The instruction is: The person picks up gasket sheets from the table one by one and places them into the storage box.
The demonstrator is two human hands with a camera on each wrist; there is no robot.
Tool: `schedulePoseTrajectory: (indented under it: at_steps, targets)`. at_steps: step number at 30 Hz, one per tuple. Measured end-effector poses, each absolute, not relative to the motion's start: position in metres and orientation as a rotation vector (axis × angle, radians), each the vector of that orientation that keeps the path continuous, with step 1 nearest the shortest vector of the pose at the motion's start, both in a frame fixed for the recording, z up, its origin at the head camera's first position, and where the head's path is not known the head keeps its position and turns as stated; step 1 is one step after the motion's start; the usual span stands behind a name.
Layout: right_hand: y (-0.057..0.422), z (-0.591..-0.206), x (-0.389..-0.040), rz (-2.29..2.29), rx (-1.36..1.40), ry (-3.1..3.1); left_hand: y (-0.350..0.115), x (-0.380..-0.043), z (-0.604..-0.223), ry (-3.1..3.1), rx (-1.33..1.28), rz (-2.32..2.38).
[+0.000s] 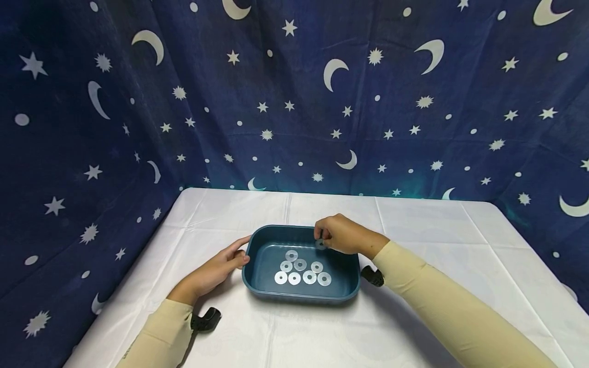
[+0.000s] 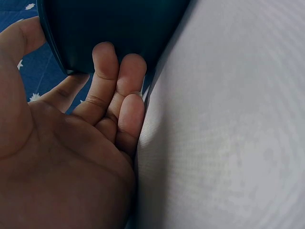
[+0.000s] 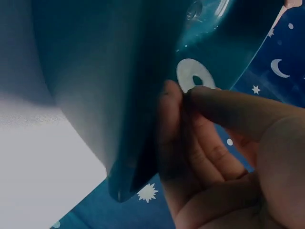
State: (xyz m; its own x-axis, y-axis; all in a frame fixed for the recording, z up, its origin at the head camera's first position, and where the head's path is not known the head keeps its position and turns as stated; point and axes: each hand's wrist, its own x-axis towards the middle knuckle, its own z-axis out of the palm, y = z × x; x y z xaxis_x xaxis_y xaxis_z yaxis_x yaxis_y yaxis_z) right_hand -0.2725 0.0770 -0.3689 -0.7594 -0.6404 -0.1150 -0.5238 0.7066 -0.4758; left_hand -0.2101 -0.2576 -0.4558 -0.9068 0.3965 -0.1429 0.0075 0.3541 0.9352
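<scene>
A dark teal rectangular tray sits on the white table. Several flat silver washers lie in rows on its floor, with a single washer behind them. At the tray's left end, my left hand holds the side: the thumb is at the rim and other fingers rest against the outer wall. My right hand reaches over the back right corner. Its thumb and fingertips pinch one tilted washer by its edge, inside the tray.
The white cloth-covered table extends around the tray. A dark blue curtain with moons and stars hangs behind the table and along its left side. Black wrist devices are worn at both cream sleeves.
</scene>
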Motion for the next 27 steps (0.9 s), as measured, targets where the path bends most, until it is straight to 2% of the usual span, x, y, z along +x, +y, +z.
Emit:
schedulePoseTrajectory:
  at_steps: [12,27]
  targets:
    - [0.068,-0.359,-0.274,-0.463,-0.952,2.662,-0.258,-0.210,-0.456,2.300,0.347,1.541]
    - [0.045,-0.366,-0.278,-0.454,-0.957,2.558,-0.258,-0.211,-0.457,2.284,0.354,1.567]
